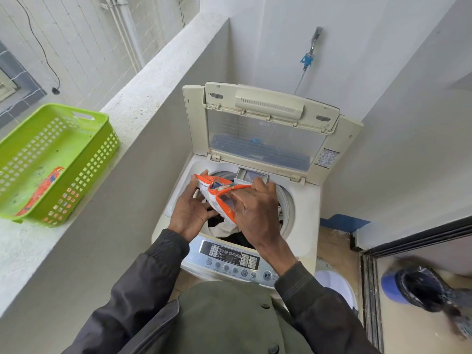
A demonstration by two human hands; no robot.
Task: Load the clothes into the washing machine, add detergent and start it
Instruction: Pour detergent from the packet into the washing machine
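Overhead, the left grip and right grip both grasped an orange-and-white plastic detergent packet, held over the open cream top-loading washing machine, whose drum held dark and white clothes.

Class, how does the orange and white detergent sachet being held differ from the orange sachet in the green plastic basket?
The held orange and white sachet is crumpled; the orange basket sachet lies flat. Left hand and right hand grip the first over the washing machine; the second rests in the green basket. Both are orange.
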